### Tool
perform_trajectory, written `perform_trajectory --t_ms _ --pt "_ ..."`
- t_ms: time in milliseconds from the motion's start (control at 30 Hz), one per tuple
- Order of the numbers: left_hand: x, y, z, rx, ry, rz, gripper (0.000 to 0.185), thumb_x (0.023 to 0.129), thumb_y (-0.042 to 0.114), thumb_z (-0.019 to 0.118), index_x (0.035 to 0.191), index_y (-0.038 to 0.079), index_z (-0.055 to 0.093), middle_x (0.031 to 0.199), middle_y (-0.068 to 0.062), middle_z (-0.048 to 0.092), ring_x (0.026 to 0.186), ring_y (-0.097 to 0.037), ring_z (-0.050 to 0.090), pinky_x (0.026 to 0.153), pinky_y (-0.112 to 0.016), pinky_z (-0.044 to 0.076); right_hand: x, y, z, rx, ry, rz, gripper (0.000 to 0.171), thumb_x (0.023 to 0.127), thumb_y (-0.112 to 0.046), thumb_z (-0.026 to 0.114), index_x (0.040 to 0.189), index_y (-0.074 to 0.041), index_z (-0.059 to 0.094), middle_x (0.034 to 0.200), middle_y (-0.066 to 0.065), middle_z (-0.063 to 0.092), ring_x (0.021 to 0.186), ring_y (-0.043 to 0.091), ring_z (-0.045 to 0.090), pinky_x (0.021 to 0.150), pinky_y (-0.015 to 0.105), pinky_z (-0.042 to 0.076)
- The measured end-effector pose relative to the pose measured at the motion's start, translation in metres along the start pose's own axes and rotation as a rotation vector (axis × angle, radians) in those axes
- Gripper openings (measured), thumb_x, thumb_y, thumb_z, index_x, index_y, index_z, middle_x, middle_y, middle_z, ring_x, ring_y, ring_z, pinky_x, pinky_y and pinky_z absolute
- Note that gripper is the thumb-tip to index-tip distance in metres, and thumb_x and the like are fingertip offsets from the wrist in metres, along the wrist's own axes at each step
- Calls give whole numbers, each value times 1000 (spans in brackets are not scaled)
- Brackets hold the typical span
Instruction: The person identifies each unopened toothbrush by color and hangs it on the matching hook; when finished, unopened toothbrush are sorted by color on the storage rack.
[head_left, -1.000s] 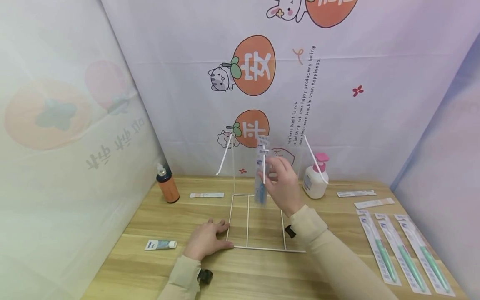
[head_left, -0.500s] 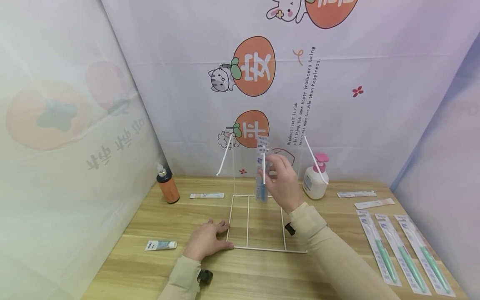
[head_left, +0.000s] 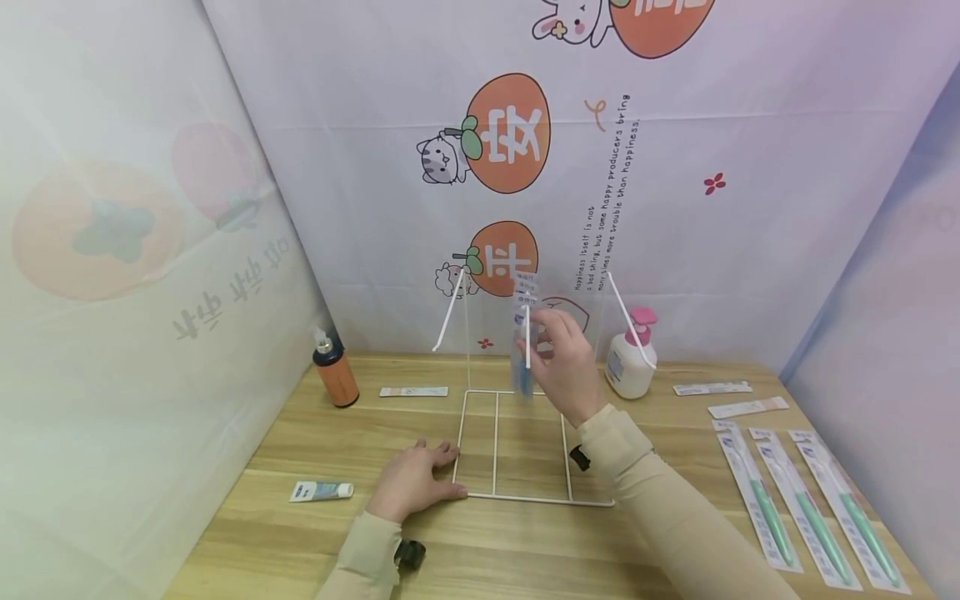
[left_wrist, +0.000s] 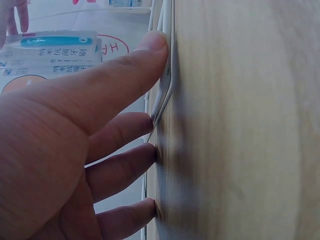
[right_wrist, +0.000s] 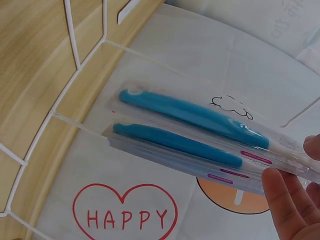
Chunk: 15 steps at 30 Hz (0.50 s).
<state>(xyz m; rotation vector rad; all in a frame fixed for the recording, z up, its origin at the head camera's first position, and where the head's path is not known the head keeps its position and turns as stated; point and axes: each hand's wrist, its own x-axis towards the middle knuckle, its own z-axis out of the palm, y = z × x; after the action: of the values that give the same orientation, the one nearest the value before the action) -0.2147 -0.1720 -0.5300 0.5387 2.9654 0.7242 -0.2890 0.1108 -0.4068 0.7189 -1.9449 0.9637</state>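
A white wire rack [head_left: 495, 442] stands on the wooden table [head_left: 480, 550], with slanted hooks at its top. My right hand [head_left: 566, 367] pinches a clear pack with a blue toothbrush [head_left: 521, 371] at the rack's middle hook [head_left: 528, 342]. In the right wrist view two blue toothbrush packs [right_wrist: 180, 145] lie one against the other, and my fingertips [right_wrist: 287, 205] grip their printed end. My left hand [head_left: 416, 483] lies flat on the table, and its straight fingers [left_wrist: 125, 65] press the wire [left_wrist: 167, 85] at the base's front left corner.
An orange bottle [head_left: 335, 375] stands at the back left and a pink-topped pump bottle [head_left: 630, 362] at the back right. A small tube [head_left: 321, 490] lies front left. Three green toothbrush packs [head_left: 806, 508] lie on the right, and flat strip packs [head_left: 712, 387] lie beyond them.
The right hand has drawn the blue toothbrush pack slightly up and back along the middle hook. The left hand has stayed on the rack's base.
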Motion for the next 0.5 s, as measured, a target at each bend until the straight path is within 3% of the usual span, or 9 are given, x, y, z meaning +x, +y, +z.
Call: perform_trajectory --t_ms 500 --pt "1 0 0 17 -4 -4 71 84 55 89 142 17 74 148 -9 66 143 -58 47 111 -73 42 -7 6 -7 -64 -15 -10 49 88 5 86 130 -1 63 124 17 66 90 29 76 69 37 66"
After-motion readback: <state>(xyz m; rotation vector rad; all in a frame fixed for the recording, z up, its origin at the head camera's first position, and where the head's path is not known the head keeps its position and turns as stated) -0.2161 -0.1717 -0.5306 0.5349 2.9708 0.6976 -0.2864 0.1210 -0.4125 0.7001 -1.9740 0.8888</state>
